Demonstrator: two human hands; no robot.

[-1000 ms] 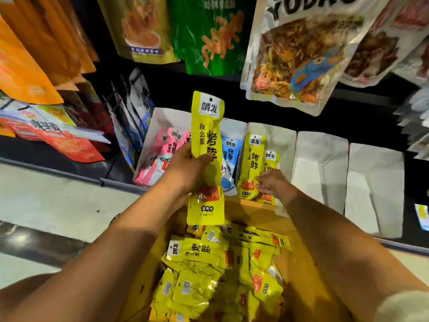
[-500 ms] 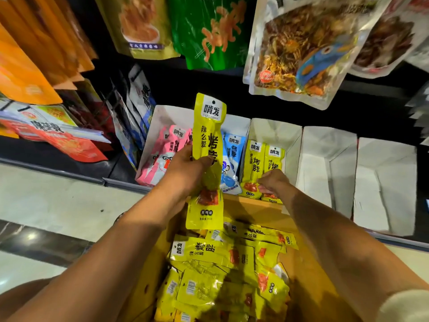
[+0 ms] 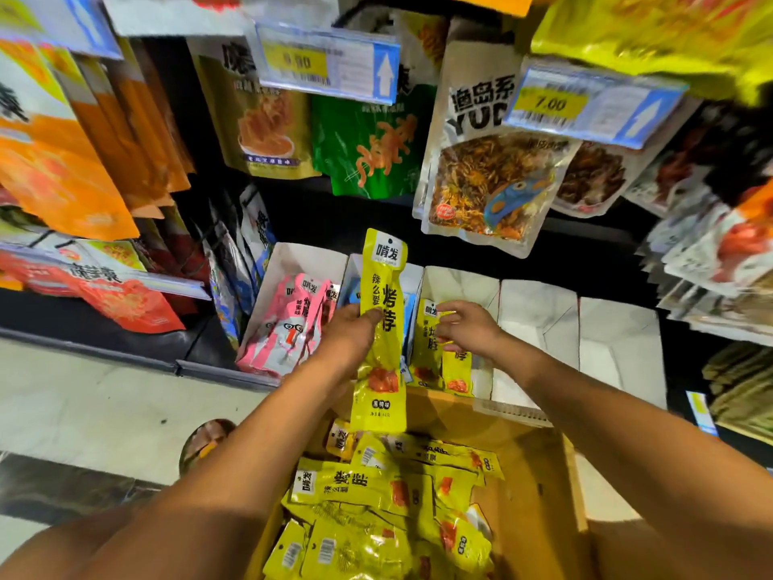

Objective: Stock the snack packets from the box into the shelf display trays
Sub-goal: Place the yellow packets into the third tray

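Right hand (image 3: 464, 328) lifted from the feet of the stocked packets (image 3: 426, 349) to their tops; next one kept ready.

The yellow packet (image 3: 382, 328) is clamped upright by the left hand (image 3: 347, 341), thumb across its face, at 9 o'clock of the right hand, whose fingers are spread against the stocked packets in the white tray (image 3: 460, 282). More packets lie heaped in the box (image 3: 539, 475) at 6 o'clock. Stocked packets are best pressed back toward 12 o'clock, then the held one slid in upright, label outward.
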